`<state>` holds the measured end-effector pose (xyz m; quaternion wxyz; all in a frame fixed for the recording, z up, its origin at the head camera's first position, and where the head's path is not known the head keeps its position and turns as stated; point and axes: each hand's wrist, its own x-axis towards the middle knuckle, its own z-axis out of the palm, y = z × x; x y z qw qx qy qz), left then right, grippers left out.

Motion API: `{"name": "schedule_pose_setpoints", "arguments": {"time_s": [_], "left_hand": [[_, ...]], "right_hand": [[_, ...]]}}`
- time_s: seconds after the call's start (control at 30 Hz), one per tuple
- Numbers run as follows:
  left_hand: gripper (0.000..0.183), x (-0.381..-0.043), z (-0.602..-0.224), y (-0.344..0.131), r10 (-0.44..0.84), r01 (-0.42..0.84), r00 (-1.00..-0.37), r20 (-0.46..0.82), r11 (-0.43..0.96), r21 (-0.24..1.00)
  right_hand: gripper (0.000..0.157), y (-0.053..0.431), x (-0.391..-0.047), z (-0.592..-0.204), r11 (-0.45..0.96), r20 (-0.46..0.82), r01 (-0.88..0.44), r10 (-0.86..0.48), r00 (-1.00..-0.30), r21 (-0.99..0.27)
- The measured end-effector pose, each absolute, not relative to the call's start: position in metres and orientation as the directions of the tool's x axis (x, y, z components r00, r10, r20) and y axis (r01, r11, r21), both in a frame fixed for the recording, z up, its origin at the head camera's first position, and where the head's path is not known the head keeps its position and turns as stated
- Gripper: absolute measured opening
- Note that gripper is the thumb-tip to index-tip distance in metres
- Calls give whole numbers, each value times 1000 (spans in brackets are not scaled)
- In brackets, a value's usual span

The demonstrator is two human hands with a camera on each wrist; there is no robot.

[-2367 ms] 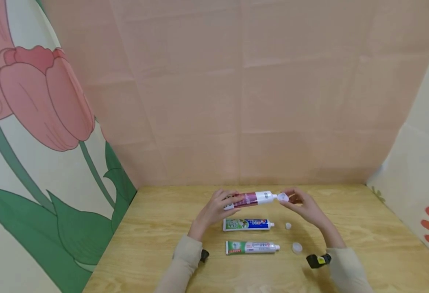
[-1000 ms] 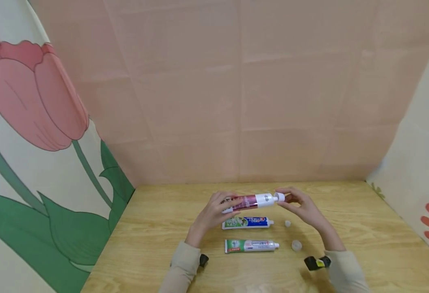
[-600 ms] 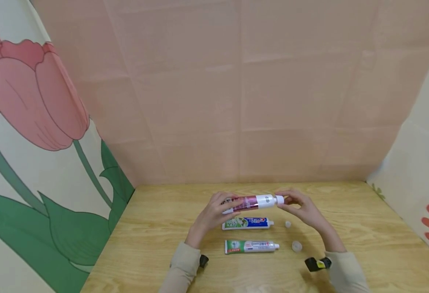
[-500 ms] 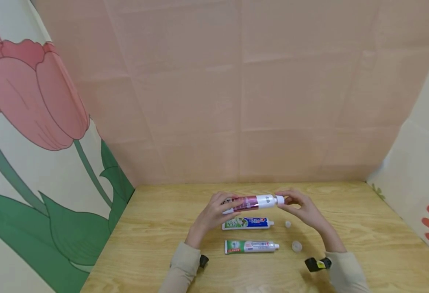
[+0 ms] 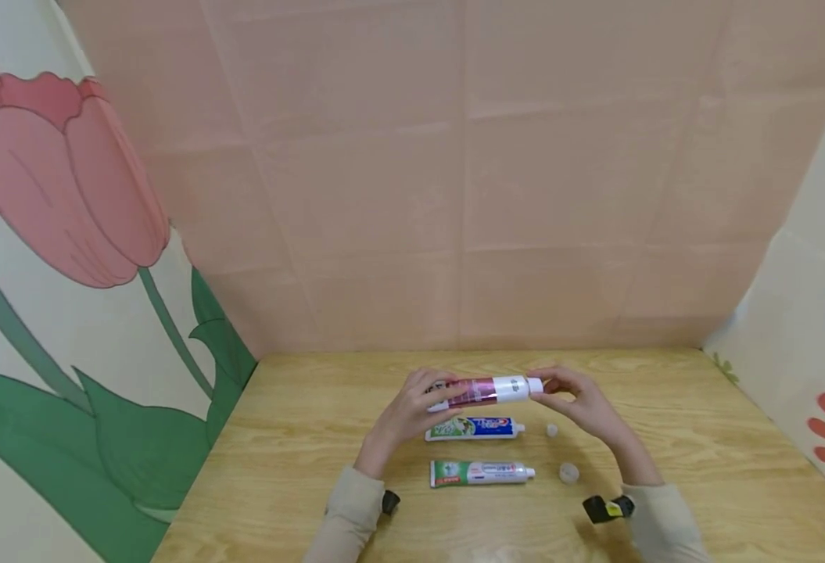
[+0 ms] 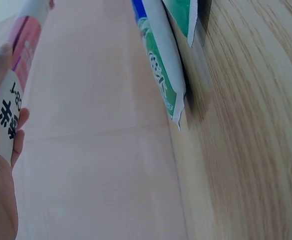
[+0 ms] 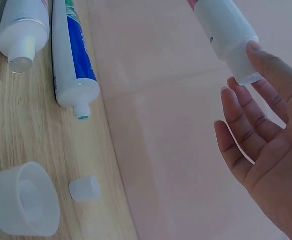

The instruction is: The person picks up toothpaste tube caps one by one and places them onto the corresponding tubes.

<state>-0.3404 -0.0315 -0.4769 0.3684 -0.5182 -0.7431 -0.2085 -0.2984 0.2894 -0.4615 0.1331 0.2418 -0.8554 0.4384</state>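
My left hand (image 5: 412, 407) grips the printed body of a red-and-white toothpaste tube (image 5: 482, 391), holding it level above the table. In the left wrist view, thumb and fingers wrap its white end with black lettering. My right hand (image 5: 581, 397) pinches the white cap (image 5: 535, 386) at the tube's other end; the cap sits over the nozzle. The right wrist view shows the thumb on the side of that cap (image 7: 243, 65), with the other fingers spread below. Below the held tube lies a blue-and-green toothpaste tube (image 5: 475, 428), uncapped, and nearer me a green-and-white one (image 5: 482, 473), also uncapped.
A small white cap (image 5: 552, 430) stands right of the blue-and-green tube. A wider white cap (image 5: 569, 472) lies right of the green-and-white one. The wooden table (image 5: 299, 469) ends at a pink backdrop (image 5: 454, 195), with floral panels at both sides.
The right hand has brought the cap from beside the nozzle onto it, turning it from facing the camera to lined up with the tube. The left hand keeps its grip; the lying tubes stay put.
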Motion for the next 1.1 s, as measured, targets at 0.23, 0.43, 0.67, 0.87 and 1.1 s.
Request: {"name": "schedule_pose_setpoints", "arguments": {"time_s": [0.23, 0.43, 0.67, 0.87, 1.1], "left_hand": [[45, -338, -475, -32, 616, 924, -202, 762, 378, -61], [46, -336, -473, -32, 624, 915, -246, 742, 401, -34], [44, -336, -473, -31, 630, 910, -268, 729, 415, -24], [43, -336, -475, -30, 622, 916, -256, 740, 400, -19], [42, -333, -474, -30, 626, 909, -277, 729, 416, -12]], "right_hand": [[29, 290, -301, -466, 496, 429, -498, -255, -866, -711], [27, 288, -300, -462, 517, 435, -491, -236, -869, -701], [22, 286, -298, -459, 500, 438, -488, -223, -871, -715], [22, 282, -295, -455, 426, 450, -519, -259, -855, -741], [13, 283, -299, -458, 391, 443, -516, -266, -856, -763]]}}
